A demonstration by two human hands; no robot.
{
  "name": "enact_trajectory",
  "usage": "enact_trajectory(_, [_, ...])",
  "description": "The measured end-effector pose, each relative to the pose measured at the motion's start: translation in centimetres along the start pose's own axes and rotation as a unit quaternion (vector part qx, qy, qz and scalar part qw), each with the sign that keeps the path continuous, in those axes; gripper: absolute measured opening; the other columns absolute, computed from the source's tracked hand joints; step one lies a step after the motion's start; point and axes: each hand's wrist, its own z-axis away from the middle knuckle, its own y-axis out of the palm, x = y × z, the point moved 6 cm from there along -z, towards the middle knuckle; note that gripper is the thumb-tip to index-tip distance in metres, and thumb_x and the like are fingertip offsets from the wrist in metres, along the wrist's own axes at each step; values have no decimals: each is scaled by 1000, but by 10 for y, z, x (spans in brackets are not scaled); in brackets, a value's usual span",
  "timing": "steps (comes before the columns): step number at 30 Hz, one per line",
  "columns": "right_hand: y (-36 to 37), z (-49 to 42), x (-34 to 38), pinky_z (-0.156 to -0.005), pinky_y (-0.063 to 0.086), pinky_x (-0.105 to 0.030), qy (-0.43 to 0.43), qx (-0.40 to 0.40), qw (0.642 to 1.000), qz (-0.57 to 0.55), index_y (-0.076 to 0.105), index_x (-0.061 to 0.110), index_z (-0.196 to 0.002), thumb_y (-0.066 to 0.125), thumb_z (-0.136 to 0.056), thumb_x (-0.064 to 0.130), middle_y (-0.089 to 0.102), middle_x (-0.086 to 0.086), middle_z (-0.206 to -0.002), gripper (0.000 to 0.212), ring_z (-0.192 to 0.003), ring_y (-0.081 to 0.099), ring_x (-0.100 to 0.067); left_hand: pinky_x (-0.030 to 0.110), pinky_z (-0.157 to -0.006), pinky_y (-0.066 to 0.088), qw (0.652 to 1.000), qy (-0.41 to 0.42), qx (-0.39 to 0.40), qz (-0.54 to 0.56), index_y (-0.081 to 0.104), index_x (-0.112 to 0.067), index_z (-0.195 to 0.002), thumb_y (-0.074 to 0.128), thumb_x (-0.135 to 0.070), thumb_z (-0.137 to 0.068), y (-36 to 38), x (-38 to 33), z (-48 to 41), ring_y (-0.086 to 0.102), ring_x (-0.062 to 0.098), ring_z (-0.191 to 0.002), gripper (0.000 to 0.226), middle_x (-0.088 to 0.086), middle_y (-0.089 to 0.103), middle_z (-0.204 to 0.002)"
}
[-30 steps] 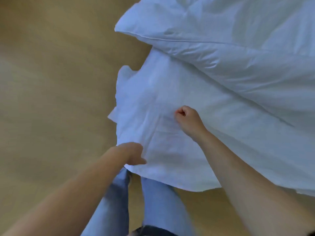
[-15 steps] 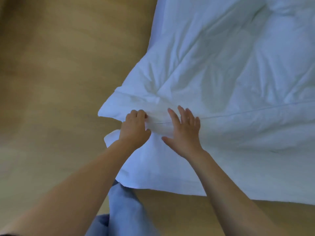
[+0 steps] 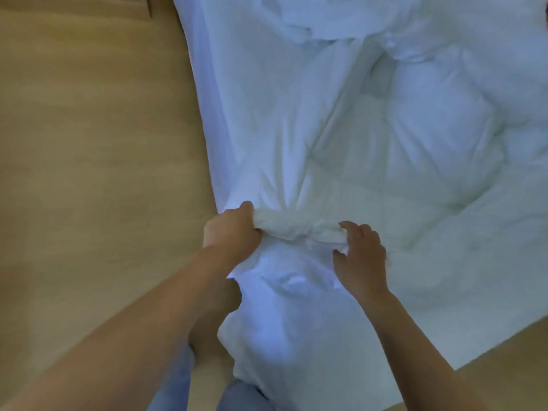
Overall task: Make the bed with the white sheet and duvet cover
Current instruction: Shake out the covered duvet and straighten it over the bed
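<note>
At the near left corner of the white duvet [image 3: 415, 143], the left hand [image 3: 231, 232] grips one end of a bunched roll of fabric [image 3: 290, 226], fingers curled tight around it. The right hand [image 3: 361, 259] curls its fingers and thumb round the other end. Beyond the hands the duvet lies rumpled and puffy; its left edge borders the wooden floor [image 3: 89, 143]. Blue jeans [image 3: 175, 381] show below.
</note>
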Motion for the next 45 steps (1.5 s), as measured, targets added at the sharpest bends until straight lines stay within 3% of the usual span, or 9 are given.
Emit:
enact_trajectory(5, [-19,-54,71,-102,35,-52,-69,15,997,-15,2,30,-144,65,-68,56,46,-10,-138,103,-125,43,-27,31,-69,39,987,141,-12,75,52,-16,-113,46,-14,-86,-63,-98,-62,58,30,-88,27,6,64,-95])
enact_trajectory(8, [-44,-116,45,-79,44,-40,48,-75,996,-15,47,10,-125,64,-84,34,63,-8,-97,50,-93,62,-31,29,-71,42,972,214,22,98,55,-19,-113,54,-19,-85,-75,-142,-101,59,23,-90,28,2,65,-98])
enact_trajectory(12, [-51,-174,-13,-72,40,-38,199,-99,970,-96,49,9,-87,53,-91,26,59,-9,-80,18,-84,59,-37,28,-87,43,954,272,64,105,54,-17,-120,61,-41,-84,-82,-176,-170,55,17,-104,43,0,60,-114])
enact_trajectory(17, [-66,-229,-92,-89,40,-42,349,-105,922,-129,47,8,-126,59,-89,27,58,-16,-120,44,-111,54,-36,44,-107,34,992,91,60,55,28,-16,-145,60,-55,-84,-91,-186,-288,38,31,-131,79,13,38,-142])
enact_trajectory(22, [-49,-293,-75,-98,36,-38,279,-1,938,-204,34,13,-142,52,-86,8,47,-13,-130,59,-121,45,-30,42,-104,40,966,-47,163,193,24,-4,-142,76,-45,-74,-63,-204,-348,46,32,-125,94,13,44,-138])
enact_trajectory(28, [-48,-355,-46,-106,36,-40,344,-58,828,-439,42,22,-138,51,-82,56,49,1,-135,67,-124,46,-17,32,-80,46,950,182,242,76,57,-2,-95,49,-18,-94,-50,-280,-352,58,26,-93,18,9,61,-98])
enact_trajectory(31, [-48,-380,-51,-109,33,-47,373,-6,831,-414,22,24,-148,59,-68,74,39,-1,-145,101,-133,39,-22,33,-92,43,903,334,270,16,64,-8,-105,49,-18,-88,-73,-280,-357,54,23,-108,25,3,61,-110])
enact_trajectory(38, [-44,-442,-22,-104,38,-44,421,-79,837,-342,32,18,-144,65,-73,63,46,-3,-140,90,-129,43,-24,60,-92,39,792,561,-35,-240,57,-10,-121,61,-14,-60,-120,-284,-449,41,32,-115,62,12,52,-125])
enact_trajectory(45, [-67,-503,-35,-94,44,-31,439,-142,628,-626,57,22,-112,60,-81,55,59,8,-113,45,-102,55,-8,64,-104,22,800,515,-29,-306,38,-20,-143,68,-20,-76,-149,-367,-537,37,35,-132,73,18,41,-143])
